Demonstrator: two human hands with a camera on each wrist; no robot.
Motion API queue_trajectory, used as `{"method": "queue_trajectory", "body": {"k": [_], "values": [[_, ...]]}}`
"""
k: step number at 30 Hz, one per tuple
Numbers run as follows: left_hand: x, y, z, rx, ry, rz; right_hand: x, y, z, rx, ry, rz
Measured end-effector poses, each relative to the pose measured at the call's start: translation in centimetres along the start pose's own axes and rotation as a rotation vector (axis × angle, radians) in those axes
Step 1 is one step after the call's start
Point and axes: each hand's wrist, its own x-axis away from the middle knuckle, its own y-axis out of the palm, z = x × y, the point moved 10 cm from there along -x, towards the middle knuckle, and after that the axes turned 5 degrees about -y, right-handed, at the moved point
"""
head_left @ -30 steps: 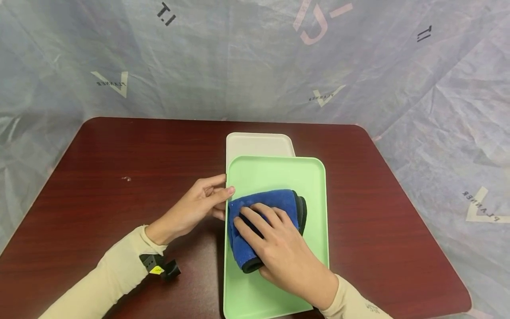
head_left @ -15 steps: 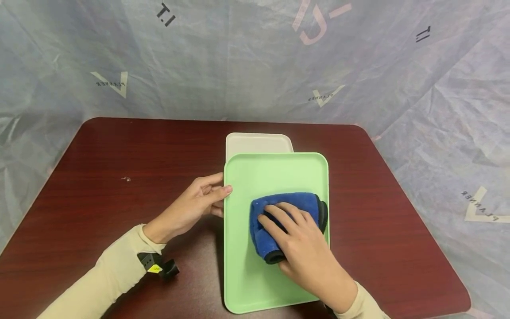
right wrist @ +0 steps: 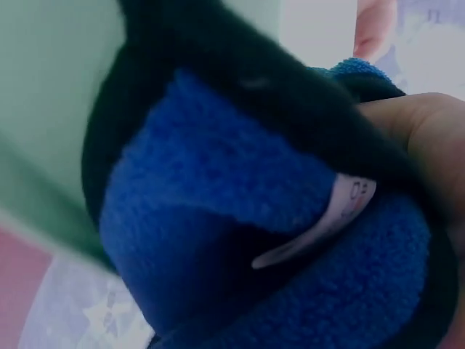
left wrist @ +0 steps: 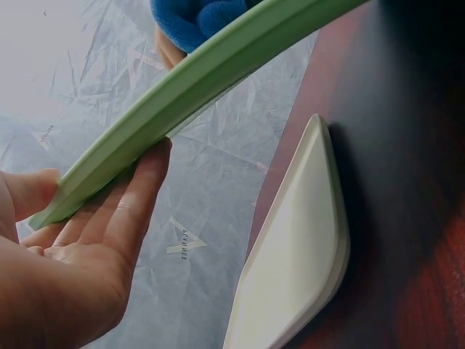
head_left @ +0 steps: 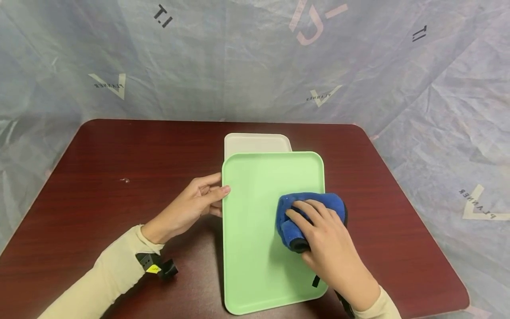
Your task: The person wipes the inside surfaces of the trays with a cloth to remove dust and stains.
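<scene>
A light green rectangular tray (head_left: 251, 248) is held up off the table by its left edge. My left hand (head_left: 191, 206) grips that edge, thumb on the upper face and fingers underneath, as the left wrist view shows. My right hand (head_left: 326, 239) holds a folded blue cloth (head_left: 291, 221) with black edging against the tray's right side, and part of the cloth reaches past the rim. In the right wrist view the folded cloth (right wrist: 203, 145) fills most of the picture, with a white label (right wrist: 334, 218) inside its fold.
Behind and below the green tray, a cream tray (head_left: 256, 142) lies on the dark red wooden table (head_left: 159, 150), partly covered in the head view. Grey plastic sheeting (head_left: 179, 66) hangs around the table's back and sides. A small whitish speck (head_left: 125, 180) sits on the table at left.
My right hand has slid the blue cloth rightward across the green tray, from its left side to the right rim. The left hand keeps its grip; the tray has tilted slightly.
</scene>
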Motion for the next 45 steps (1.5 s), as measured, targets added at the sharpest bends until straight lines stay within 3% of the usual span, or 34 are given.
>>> {"method": "queue_trajectory", "body": {"k": [7, 15, 30, 38, 45], "values": [[0.1, -0.3, 0.0, 0.000, 0.003, 0.002, 0.8, -0.7, 2.2, 0.021, 0.054, 0.050], [0.3, -0.8, 0.3, -0.002, 0.011, 0.021, 0.9, -1.0, 2.8, 0.006, 0.051, 0.100], [0.5, -1.3, 0.3, 0.004, 0.013, 0.025, 1.1, -0.2, 2.7, -0.079, 0.031, -0.005], [0.0, -0.7, 0.5, 0.024, 0.025, 0.018, 1.1, -0.5, 2.4, -0.067, 0.012, 0.061], [-0.1, -0.5, 0.6, 0.021, 0.026, 0.020, 0.3, -0.2, 0.7, -0.107, -0.023, 0.086]]}}
